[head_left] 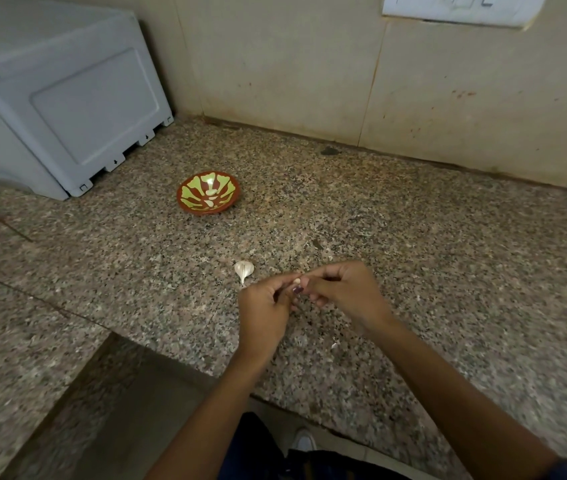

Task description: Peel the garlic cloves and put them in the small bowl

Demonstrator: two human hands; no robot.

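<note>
Two hands meet over a speckled granite surface [413, 258], fingertips together. The left hand [264, 308] and right hand [342, 292] both pinch one small pale clove [297, 281], of which only a rounded tip shows between the curled fingers; its long axis cannot be told. Just left of the hands, apart from them, lies a piece of garlic [244, 270] in dry, papery white skin, bulbous at the far end and tapering to a point that aims toward the person, its long axis running roughly near to far. A tiny white flake of skin [334, 345] rests on the stone beside the right wrist. Farther back and to the left sits the bowl [208, 196], round and shallow, glossy, red-brown with yellow-green petal shapes spreading from its centre; a few pale peeled cloves [211, 192] lie inside. Well behind it to the left stands a grey plastic box [63, 95] with moulded panels and notched feet. A beige tiled wall [310, 64], stained in places, rises behind.
</note>
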